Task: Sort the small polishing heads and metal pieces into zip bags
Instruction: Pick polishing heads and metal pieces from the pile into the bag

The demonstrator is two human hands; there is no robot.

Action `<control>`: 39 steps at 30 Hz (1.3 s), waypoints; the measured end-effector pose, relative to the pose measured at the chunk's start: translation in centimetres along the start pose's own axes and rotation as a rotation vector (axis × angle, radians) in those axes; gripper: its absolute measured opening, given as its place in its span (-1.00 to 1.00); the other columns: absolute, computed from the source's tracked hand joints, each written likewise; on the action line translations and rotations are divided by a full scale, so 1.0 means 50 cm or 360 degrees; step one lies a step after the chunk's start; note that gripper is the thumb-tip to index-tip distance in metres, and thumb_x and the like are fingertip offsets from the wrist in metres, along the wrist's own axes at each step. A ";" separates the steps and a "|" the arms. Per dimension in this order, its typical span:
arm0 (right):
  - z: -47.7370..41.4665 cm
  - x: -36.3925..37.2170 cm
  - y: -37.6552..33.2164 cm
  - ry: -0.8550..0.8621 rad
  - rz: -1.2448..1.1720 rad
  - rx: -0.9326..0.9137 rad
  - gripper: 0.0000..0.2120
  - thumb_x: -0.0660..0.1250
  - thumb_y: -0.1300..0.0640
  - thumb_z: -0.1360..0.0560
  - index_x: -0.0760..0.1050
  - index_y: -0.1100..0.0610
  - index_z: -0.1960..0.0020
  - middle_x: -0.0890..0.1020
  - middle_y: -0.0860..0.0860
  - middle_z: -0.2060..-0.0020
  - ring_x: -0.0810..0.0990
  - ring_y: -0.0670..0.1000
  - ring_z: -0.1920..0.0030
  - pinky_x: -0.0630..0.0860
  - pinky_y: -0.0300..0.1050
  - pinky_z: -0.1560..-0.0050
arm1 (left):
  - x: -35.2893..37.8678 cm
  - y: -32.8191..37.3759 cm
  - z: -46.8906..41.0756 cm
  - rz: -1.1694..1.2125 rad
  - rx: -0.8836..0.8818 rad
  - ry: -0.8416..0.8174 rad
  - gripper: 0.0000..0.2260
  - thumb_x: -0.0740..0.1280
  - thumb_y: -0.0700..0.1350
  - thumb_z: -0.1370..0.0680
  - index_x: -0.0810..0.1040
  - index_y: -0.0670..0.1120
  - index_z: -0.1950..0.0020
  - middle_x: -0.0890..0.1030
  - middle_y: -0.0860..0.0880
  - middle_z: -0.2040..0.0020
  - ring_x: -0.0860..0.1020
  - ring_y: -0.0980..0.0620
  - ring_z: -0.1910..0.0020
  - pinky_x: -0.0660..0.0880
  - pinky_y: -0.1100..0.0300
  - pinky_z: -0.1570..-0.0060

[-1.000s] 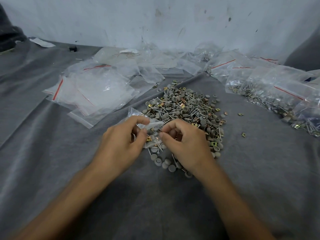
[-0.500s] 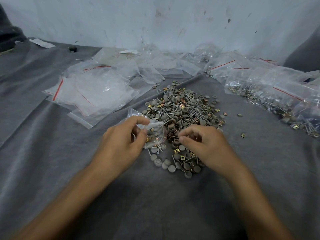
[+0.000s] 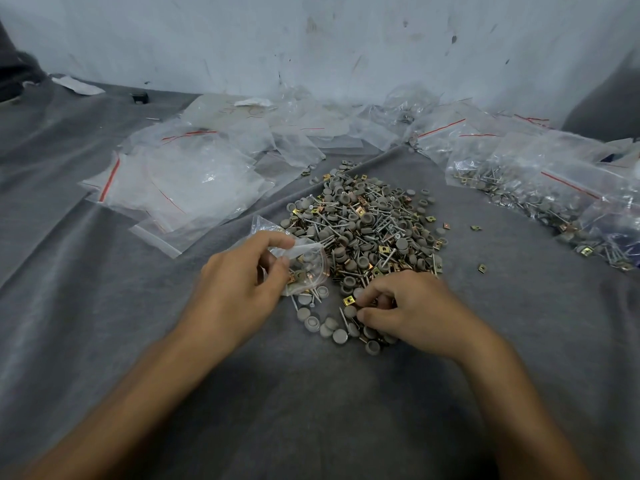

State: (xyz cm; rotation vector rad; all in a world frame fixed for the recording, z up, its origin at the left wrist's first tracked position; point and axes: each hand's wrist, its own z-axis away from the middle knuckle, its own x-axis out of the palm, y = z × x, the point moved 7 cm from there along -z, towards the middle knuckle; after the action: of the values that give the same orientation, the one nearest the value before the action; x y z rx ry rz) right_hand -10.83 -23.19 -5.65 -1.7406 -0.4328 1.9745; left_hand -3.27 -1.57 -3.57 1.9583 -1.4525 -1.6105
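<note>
The work surface is a grey cloth (image 3: 104, 306) with long folds, spread up to a white wall (image 3: 311, 39) that has dark marks and scratches. Near the wall lie one small black object (image 3: 139, 97) and one scrap of white paper (image 3: 78, 85).

In the middle there is one pile (image 3: 367, 223) of grey round polishing heads, thin metal pins and square brass pieces, too many to count. Three brass pieces (image 3: 482, 268) lie alone on the cloth just to the right of it. On the left is a heap of empty zip bags (image 3: 187, 181) with red strips, and on the right are filled bags (image 3: 554, 188). They overlap, so I cannot count them exactly.

Two bare hands are in view. The left hand (image 3: 239, 289) pinches one small zip bag (image 3: 308, 268) between thumb and fingers, just beside the near-left edge of the pile; a few pieces are already inside. The right hand (image 3: 412, 306) has its fingers curled, with the tips down among the pieces at the near edge. I cannot tell whether it holds one.
</note>
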 end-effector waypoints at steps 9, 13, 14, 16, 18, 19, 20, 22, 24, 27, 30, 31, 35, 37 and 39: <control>-0.001 0.002 -0.005 0.0069 -0.0234 -0.0031 -0.91 0.46 0.07 -0.50 0.58 -0.06 0.16 0.68 -0.13 0.27 0.63 -0.13 0.33 0.62 -0.04 0.23 | 0.002 -0.004 0.000 -0.0003 -0.0001 -0.0004 -0.82 0.26 0.13 -0.57 0.49 0.32 -0.16 0.59 0.24 0.19 0.56 0.17 0.26 0.40 0.24 0.30; -0.002 -0.008 -0.014 0.0207 -0.0309 -0.0115 -0.93 0.45 0.02 -0.51 0.58 -0.06 0.13 0.66 -0.10 0.23 0.63 -0.07 0.25 0.61 0.03 0.19 | 0.002 -0.004 0.001 -0.0010 -0.0002 -0.0006 -0.81 0.26 0.12 -0.58 0.49 0.32 -0.17 0.59 0.24 0.18 0.56 0.16 0.25 0.40 0.25 0.30; -0.002 -0.009 -0.016 0.0231 -0.0347 -0.0132 -0.93 0.44 0.03 -0.51 0.57 -0.07 0.13 0.66 -0.11 0.24 0.63 -0.05 0.25 0.60 0.03 0.20 | 0.001 -0.005 0.001 -0.0009 -0.0006 -0.0005 -0.81 0.26 0.11 -0.58 0.50 0.31 -0.17 0.59 0.23 0.19 0.56 0.16 0.25 0.40 0.24 0.30; -0.003 -0.011 -0.023 0.0293 -0.0485 -0.0189 -0.91 0.43 0.07 -0.54 0.56 -0.07 0.12 0.65 -0.13 0.25 0.61 -0.10 0.26 0.54 -0.12 0.26 | 0.002 -0.005 0.000 -0.0020 -0.0009 -0.0004 -0.82 0.27 0.10 -0.58 0.51 0.30 -0.17 0.59 0.23 0.19 0.55 0.17 0.26 0.40 0.23 0.29; -0.005 -0.010 -0.041 0.0329 -0.0662 -0.0266 -0.91 0.41 0.11 -0.56 0.56 -0.04 0.10 0.64 -0.16 0.26 0.57 -0.18 0.31 0.46 -0.29 0.31 | 0.003 -0.004 0.000 -0.0020 -0.0010 0.0000 -0.82 0.27 0.09 -0.58 0.52 0.28 -0.16 0.58 0.23 0.20 0.55 0.17 0.26 0.40 0.22 0.29; -0.008 -0.007 -0.051 0.0336 -0.0743 -0.0296 -0.91 0.40 0.12 -0.57 0.57 -0.04 0.08 0.63 -0.16 0.27 0.55 -0.20 0.33 0.46 -0.30 0.32 | 0.003 -0.004 0.000 -0.0015 -0.0013 0.0003 -0.83 0.28 0.08 -0.59 0.53 0.27 -0.16 0.58 0.23 0.20 0.54 0.17 0.27 0.40 0.21 0.28; -0.011 -0.002 -0.061 0.0345 -0.0807 -0.0313 -0.92 0.40 0.12 -0.57 0.58 -0.04 0.08 0.62 -0.15 0.27 0.54 -0.21 0.32 0.49 -0.26 0.32 | 0.003 -0.005 0.000 -0.0014 -0.0013 0.0003 -0.83 0.29 0.07 -0.59 0.53 0.26 -0.16 0.58 0.23 0.21 0.54 0.17 0.28 0.41 0.19 0.28; -0.019 0.010 -0.078 0.0375 -0.0895 -0.0316 -0.92 0.40 0.12 -0.58 0.59 -0.04 0.07 0.62 -0.14 0.27 0.54 -0.19 0.30 0.54 -0.18 0.29 | 0.003 -0.004 0.001 -0.0024 -0.0009 -0.0002 -0.84 0.29 0.06 -0.59 0.52 0.28 -0.15 0.58 0.23 0.21 0.54 0.17 0.28 0.43 0.18 0.29; -0.024 0.024 -0.092 0.0361 -0.1030 -0.0302 -0.93 0.39 0.12 -0.59 0.60 -0.01 0.04 0.64 -0.10 0.24 0.60 -0.13 0.30 0.52 -0.24 0.33 | 0.004 -0.003 0.000 -0.0024 -0.0008 -0.0006 -0.83 0.27 0.10 -0.58 0.49 0.32 -0.15 0.58 0.24 0.20 0.55 0.17 0.28 0.43 0.19 0.29; -0.030 0.040 -0.107 0.0247 -0.1136 -0.0297 -0.88 0.35 0.14 -0.63 0.62 -0.04 -0.08 0.70 -0.04 0.05 0.72 0.13 0.21 0.64 -0.05 0.33 | 0.003 -0.002 0.000 -0.0033 -0.0002 0.0008 -0.81 0.27 0.12 -0.57 0.49 0.31 -0.17 0.58 0.25 0.19 0.55 0.18 0.28 0.41 0.21 0.31; -0.032 0.017 -0.090 0.0336 -0.1051 -0.0322 -0.83 0.36 0.18 -0.61 0.63 -0.07 -0.09 0.72 -0.03 0.06 0.69 -0.01 0.12 0.62 0.00 0.14 | 0.003 -0.002 0.000 -0.0027 0.0005 0.0006 -0.84 0.28 0.09 -0.58 0.51 0.31 -0.14 0.58 0.24 0.20 0.55 0.18 0.28 0.39 0.23 0.31; -0.031 0.005 -0.074 0.0386 -0.1008 -0.0301 -0.83 0.37 0.18 -0.60 0.64 -0.08 -0.07 0.72 -0.07 0.09 0.67 -0.11 0.13 0.61 -0.10 0.15 | 0.003 -0.002 0.000 -0.0020 0.0003 0.0005 -0.84 0.28 0.09 -0.58 0.51 0.31 -0.13 0.58 0.24 0.20 0.54 0.18 0.28 0.38 0.23 0.31; -0.024 -0.013 -0.024 0.0359 -0.0385 -0.0186 -0.88 0.42 0.11 -0.57 0.67 -0.11 -0.01 0.62 -0.14 0.11 0.58 -0.20 0.10 0.44 -0.27 0.10 | 0.003 0.001 0.003 -0.0005 0.0003 -0.0013 -0.85 0.26 0.11 -0.57 0.50 0.32 -0.12 0.58 0.22 0.20 0.54 0.18 0.27 0.38 0.25 0.30; -0.024 -0.001 -0.021 0.0239 -0.0199 -0.0164 -0.88 0.42 0.10 -0.56 0.68 -0.10 0.00 0.55 -0.11 0.06 0.55 -0.16 0.06 0.46 -0.17 0.04 | 0.002 0.004 0.003 -0.0006 0.0017 -0.0015 -0.85 0.26 0.10 -0.58 0.49 0.33 -0.12 0.58 0.22 0.19 0.54 0.16 0.26 0.38 0.26 0.31; -0.024 0.007 -0.025 0.0192 -0.0077 -0.0171 -0.88 0.41 0.10 -0.56 0.69 -0.09 -0.01 0.51 -0.11 0.06 0.54 -0.14 0.05 0.48 -0.13 0.01 | 0.002 0.005 0.003 0.0002 0.0014 -0.0010 -0.85 0.26 0.11 -0.58 0.49 0.33 -0.12 0.58 0.23 0.19 0.55 0.15 0.26 0.38 0.25 0.31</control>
State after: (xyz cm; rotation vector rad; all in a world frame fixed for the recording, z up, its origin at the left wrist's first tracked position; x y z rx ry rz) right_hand -9.50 -22.05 -5.47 -1.8854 -0.5425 1.8316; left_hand -3.53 -1.72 -3.52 1.9586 -1.4654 -1.6139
